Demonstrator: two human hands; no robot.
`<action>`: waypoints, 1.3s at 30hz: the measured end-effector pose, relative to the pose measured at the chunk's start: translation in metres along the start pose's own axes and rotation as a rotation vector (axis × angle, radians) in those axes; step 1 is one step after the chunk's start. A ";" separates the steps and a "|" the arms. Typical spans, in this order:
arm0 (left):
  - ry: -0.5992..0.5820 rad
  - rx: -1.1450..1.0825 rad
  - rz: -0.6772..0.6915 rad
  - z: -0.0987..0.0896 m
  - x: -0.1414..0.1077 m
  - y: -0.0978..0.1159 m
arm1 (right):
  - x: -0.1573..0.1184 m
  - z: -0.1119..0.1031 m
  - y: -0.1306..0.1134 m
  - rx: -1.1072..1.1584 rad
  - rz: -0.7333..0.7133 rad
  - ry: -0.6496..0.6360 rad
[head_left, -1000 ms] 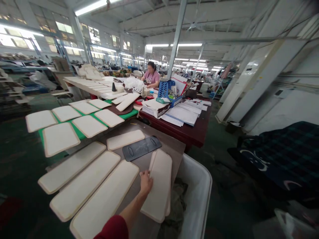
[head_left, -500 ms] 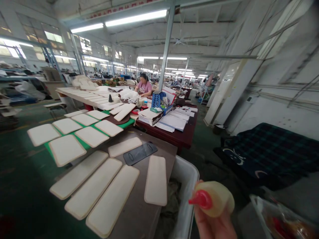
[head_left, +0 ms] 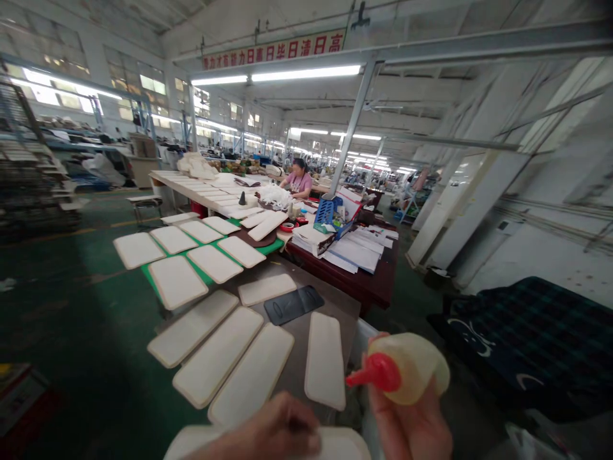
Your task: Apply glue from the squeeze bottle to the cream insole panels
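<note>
My right hand (head_left: 407, 409) is wrapped round a yellowish squeeze bottle (head_left: 416, 367) with a red nozzle that points left, over the right edge of the grey-brown table (head_left: 287, 396). At the bottom centre my left hand (head_left: 272, 428) has its fingers curled over a pale panel (head_left: 338, 444); whether it grips the panel is unclear. Several long pale panels with tan borders, one of them a near panel (head_left: 253, 374), lie on the table. A dark grey plate (head_left: 294, 305) rests near its far edge.
More pale panels (head_left: 177, 281) lie on a green surface at the left. Behind, a dark red table (head_left: 359, 284) bears papers and a blue basket (head_left: 324, 213). A person in pink (head_left: 299, 181) sits farther back. A plaid-covered seat (head_left: 550, 332) stands at the right.
My left hand has come into view at the bottom, over a pale panel that did not show before. The view has shifted, so the tables appear farther right. The bottle is still in my right hand.
</note>
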State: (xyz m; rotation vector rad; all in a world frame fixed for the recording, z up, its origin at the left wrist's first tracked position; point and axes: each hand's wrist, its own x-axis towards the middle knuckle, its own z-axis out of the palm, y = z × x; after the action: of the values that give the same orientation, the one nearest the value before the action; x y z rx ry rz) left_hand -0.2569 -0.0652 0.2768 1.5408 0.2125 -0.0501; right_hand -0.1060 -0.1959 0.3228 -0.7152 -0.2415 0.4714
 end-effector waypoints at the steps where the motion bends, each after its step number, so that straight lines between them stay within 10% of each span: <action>1: 0.017 0.074 0.059 -0.011 -0.003 0.020 | 0.001 0.009 -0.011 -0.017 0.001 0.060; 6: -0.026 0.430 0.235 -0.064 -0.027 0.101 | 0.011 0.027 -0.061 -0.277 -0.055 0.126; 12: -0.187 0.730 0.285 -0.081 -0.039 0.144 | 0.017 0.034 -0.072 -0.408 0.042 -0.035; 18: -0.305 0.741 0.267 -0.087 -0.046 0.153 | 0.009 0.058 -0.059 -0.296 0.039 -0.375; 27: -0.317 0.577 0.277 -0.091 -0.054 0.153 | -0.012 0.082 -0.060 -0.362 0.009 -0.243; 39: -0.178 0.522 0.212 -0.099 -0.061 0.143 | 0.021 0.014 -0.051 -0.382 -0.101 -0.208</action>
State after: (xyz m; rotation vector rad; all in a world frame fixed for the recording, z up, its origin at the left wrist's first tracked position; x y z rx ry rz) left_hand -0.3035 0.0317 0.4264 2.0583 -0.1184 -0.0788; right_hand -0.0756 -0.2112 0.3685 -1.0217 -0.5706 0.4071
